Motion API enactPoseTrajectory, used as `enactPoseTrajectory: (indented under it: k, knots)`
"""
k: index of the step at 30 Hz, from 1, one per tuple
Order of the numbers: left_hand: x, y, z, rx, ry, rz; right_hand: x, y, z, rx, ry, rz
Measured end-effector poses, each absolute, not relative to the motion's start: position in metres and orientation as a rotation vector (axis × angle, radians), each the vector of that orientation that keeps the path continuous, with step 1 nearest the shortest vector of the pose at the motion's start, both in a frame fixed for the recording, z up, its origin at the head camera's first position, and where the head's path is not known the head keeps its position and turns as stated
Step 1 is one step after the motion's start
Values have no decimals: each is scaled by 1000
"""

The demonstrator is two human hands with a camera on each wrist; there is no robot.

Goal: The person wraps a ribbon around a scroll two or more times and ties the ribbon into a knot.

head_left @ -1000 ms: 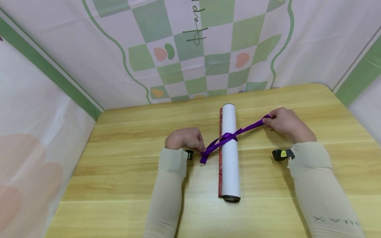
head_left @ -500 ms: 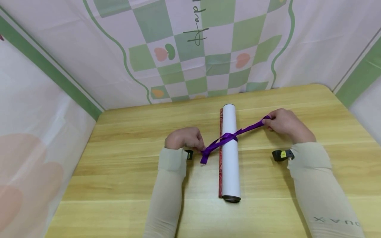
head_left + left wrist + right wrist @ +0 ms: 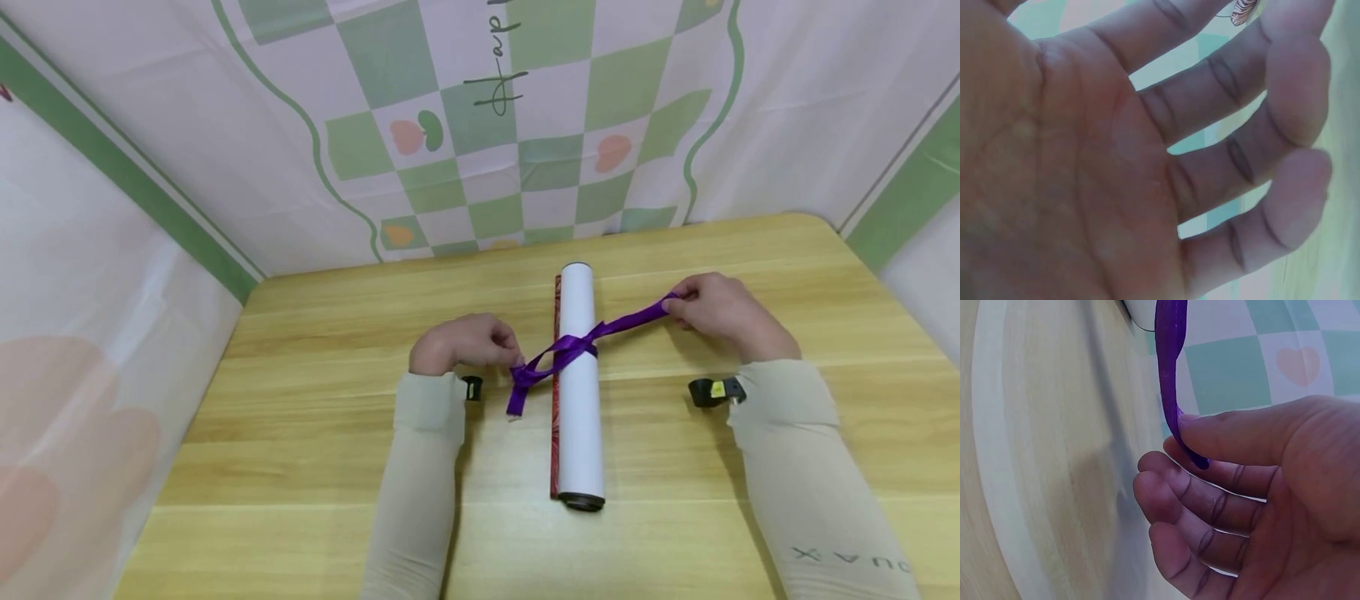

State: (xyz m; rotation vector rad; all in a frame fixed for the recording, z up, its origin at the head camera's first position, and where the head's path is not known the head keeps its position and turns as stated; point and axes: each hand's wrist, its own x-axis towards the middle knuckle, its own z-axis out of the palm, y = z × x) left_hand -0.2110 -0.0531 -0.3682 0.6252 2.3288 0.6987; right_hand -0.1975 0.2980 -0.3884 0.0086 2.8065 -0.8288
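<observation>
A white rolled-up scroll point(image 3: 579, 425) lies lengthwise on the wooden table, a red patterned strip point(image 3: 556, 450) along its left side. Around its middle passes a purple ribbon point(image 3: 576, 344), crossed on top, with a loop and a short tail to the left. My left hand point(image 3: 472, 342) pinches the ribbon at that side with its fingertips; in the left wrist view the other fingers point(image 3: 1297, 194) are loosely bent and the pinch is out of frame. The right hand point(image 3: 716, 310) holds the other ribbon end, between thumb and forefinger in the right wrist view, stretched rightward.
The wooden table point(image 3: 315, 467) reaches back to a hanging cloth point(image 3: 540, 158) with green and white checks. Another cloth point(image 3: 82, 333) hangs at the left. Small black wrist cameras point(image 3: 705, 392) sit below both hands.
My left hand has shifted slightly up, its fingers looser. The left part of the ribbon has slackened, and its loop stands wider. The right hand and the scroll stay nearly in place.
</observation>
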Motion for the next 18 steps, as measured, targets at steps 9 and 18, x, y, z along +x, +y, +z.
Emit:
enactPoseTrajectory:
  k: [9,18]
  knots:
    - [-212,-59,-366,626,2411,758,-194,300,-386,30,2869,-822]
    - [-219,-57,-361,674,2806,892,-192,293,-376,42,2973,-885]
